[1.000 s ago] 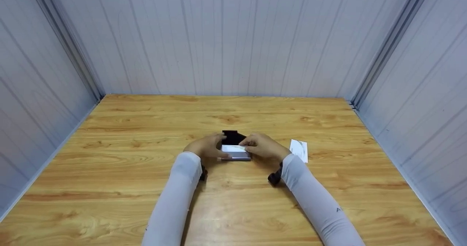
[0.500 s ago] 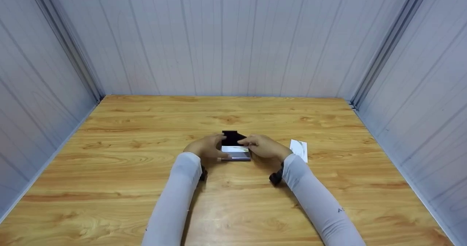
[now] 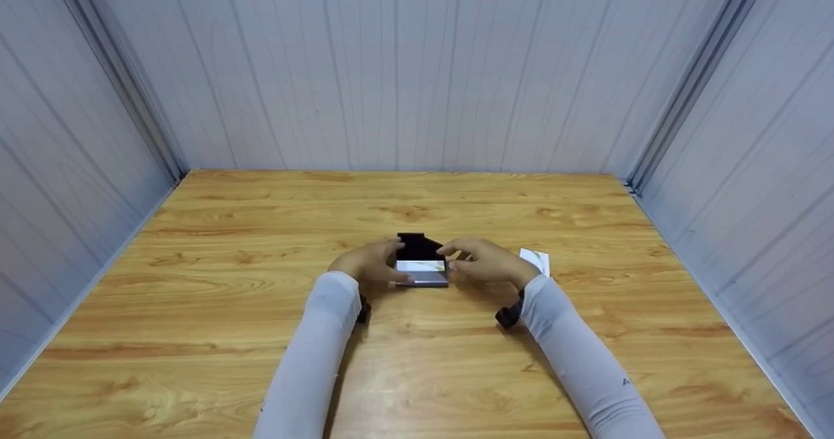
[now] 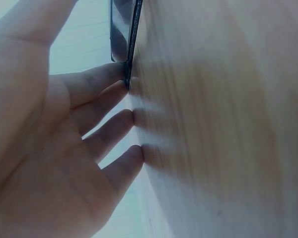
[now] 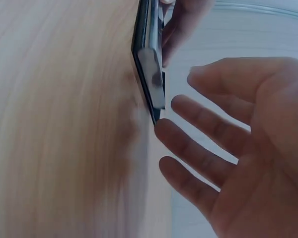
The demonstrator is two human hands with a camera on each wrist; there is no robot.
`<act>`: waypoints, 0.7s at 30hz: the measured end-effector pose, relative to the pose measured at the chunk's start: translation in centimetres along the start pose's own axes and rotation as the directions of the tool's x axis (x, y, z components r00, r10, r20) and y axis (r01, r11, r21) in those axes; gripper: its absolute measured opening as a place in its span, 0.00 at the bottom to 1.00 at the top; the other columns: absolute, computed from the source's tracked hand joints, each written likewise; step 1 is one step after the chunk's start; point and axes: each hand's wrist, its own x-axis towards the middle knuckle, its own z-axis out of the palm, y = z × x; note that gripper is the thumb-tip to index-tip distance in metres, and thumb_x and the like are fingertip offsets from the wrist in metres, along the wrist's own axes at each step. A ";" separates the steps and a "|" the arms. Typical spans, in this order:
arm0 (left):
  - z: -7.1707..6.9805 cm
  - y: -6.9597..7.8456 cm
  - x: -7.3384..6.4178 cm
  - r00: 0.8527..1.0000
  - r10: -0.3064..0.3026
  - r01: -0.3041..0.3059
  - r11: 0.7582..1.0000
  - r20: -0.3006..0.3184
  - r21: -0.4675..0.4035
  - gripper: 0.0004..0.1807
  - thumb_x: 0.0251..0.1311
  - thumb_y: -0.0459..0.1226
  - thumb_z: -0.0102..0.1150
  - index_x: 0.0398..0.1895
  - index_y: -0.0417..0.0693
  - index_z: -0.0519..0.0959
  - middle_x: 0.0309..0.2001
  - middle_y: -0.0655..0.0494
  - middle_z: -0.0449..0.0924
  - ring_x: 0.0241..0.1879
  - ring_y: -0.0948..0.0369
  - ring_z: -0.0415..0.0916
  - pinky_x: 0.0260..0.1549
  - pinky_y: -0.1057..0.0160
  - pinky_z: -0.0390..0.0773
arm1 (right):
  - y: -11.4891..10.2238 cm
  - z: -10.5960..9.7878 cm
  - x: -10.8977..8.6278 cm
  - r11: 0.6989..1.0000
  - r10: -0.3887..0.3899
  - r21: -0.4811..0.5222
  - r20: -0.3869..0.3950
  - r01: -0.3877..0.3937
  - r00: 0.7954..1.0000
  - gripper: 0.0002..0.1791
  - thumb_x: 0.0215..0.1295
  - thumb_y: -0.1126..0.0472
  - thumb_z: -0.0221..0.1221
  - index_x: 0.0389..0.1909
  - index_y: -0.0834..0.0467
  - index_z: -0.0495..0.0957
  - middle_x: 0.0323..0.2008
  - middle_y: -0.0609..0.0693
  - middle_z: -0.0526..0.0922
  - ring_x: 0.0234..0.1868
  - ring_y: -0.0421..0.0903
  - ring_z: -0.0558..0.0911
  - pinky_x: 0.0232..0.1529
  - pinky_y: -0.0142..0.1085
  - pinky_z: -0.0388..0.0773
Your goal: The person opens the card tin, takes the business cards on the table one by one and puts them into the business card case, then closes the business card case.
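Note:
A flat card case point(image 3: 430, 278) with a silvery front lies on the table, its black flap point(image 3: 412, 247) spread out behind. Within it shows a white card strip point(image 3: 417, 266). My left hand point(image 3: 368, 261) holds the case's left end, thumb at the front and fingers by the flap. In the left wrist view, fingertips reach the black edge of the case point(image 4: 131, 39). At the other end, my right hand point(image 3: 488, 261) hovers with fingers loosely bent and nothing between them. The right wrist view puts those fingers just beside the end of the case point(image 5: 150, 69).
A white printed card point(image 3: 535, 260) lies on the wooden table point(image 3: 417, 361) to the right, partly hidden behind my right wrist. Pale panelled walls point(image 3: 417, 68) border the table at the back and both sides.
My right hand has let go of the card strip in the case and drawn back to the right. The strip sits lower behind the silvery front. My left hand stays put.

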 end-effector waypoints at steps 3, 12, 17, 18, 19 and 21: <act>0.0 0.0 -0.1 1.000 0.017 -0.017 1.000 0.000 0.000 0.51 0.60 0.59 0.67 0.80 0.53 0.54 0.79 0.51 0.49 0.77 0.49 0.47 0.72 0.45 0.53 | 0.3 -0.6 -0.9 1.000 0.012 0.024 -0.019 -0.011 1.000 0.21 0.76 0.59 0.55 0.67 0.60 0.73 0.60 0.57 0.77 0.59 0.54 0.77 0.60 0.51 0.74; -0.1 -0.1 -0.3 1.000 0.007 -0.006 1.000 0.018 -0.016 0.51 0.60 0.60 0.66 0.81 0.56 0.53 0.80 0.53 0.46 0.77 0.50 0.45 0.72 0.44 0.53 | 1.3 -3.7 -3.7 0.993 0.120 0.003 -0.026 -0.120 0.992 0.24 0.76 0.56 0.56 0.68 0.60 0.72 0.59 0.60 0.79 0.60 0.57 0.76 0.60 0.56 0.72; -0.2 -0.2 -0.1 1.000 0.022 -0.022 1.000 0.016 0.018 0.52 0.59 0.61 0.65 0.81 0.54 0.53 0.80 0.52 0.46 0.77 0.50 0.44 0.72 0.45 0.51 | 2.3 -5.6 -5.2 0.977 0.214 -0.002 -0.028 -0.214 0.976 0.29 0.74 0.50 0.58 0.69 0.61 0.70 0.60 0.61 0.77 0.62 0.60 0.74 0.61 0.57 0.71; -0.2 -0.2 -0.1 1.000 0.020 -0.020 1.000 0.016 0.018 0.52 0.59 0.61 0.65 0.81 0.54 0.52 0.80 0.52 0.46 0.77 0.50 0.44 0.72 0.45 0.51 | 2.5 -5.9 -5.6 0.974 0.228 -0.002 -0.031 -0.228 0.973 0.30 0.74 0.50 0.59 0.69 0.62 0.70 0.60 0.62 0.77 0.62 0.61 0.74 0.61 0.57 0.70; -0.2 -0.2 -0.1 1.000 0.019 -0.019 1.000 0.017 0.018 0.52 0.59 0.61 0.65 0.81 0.54 0.52 0.80 0.52 0.45 0.77 0.50 0.43 0.72 0.45 0.51 | 2.7 -6.2 -5.9 0.971 0.241 0.002 -0.033 -0.241 0.970 0.30 0.74 0.50 0.59 0.69 0.62 0.70 0.61 0.63 0.76 0.62 0.62 0.73 0.62 0.58 0.70; -0.1 -0.3 -0.2 1.000 0.020 -0.020 1.000 0.017 0.019 0.52 0.60 0.61 0.65 0.81 0.54 0.52 0.80 0.52 0.45 0.78 0.50 0.43 0.72 0.45 0.51 | 3.2 -6.7 -6.5 0.964 0.266 0.005 -0.040 -0.266 0.963 0.30 0.74 0.52 0.59 0.69 0.64 0.70 0.61 0.64 0.75 0.63 0.64 0.73 0.62 0.58 0.69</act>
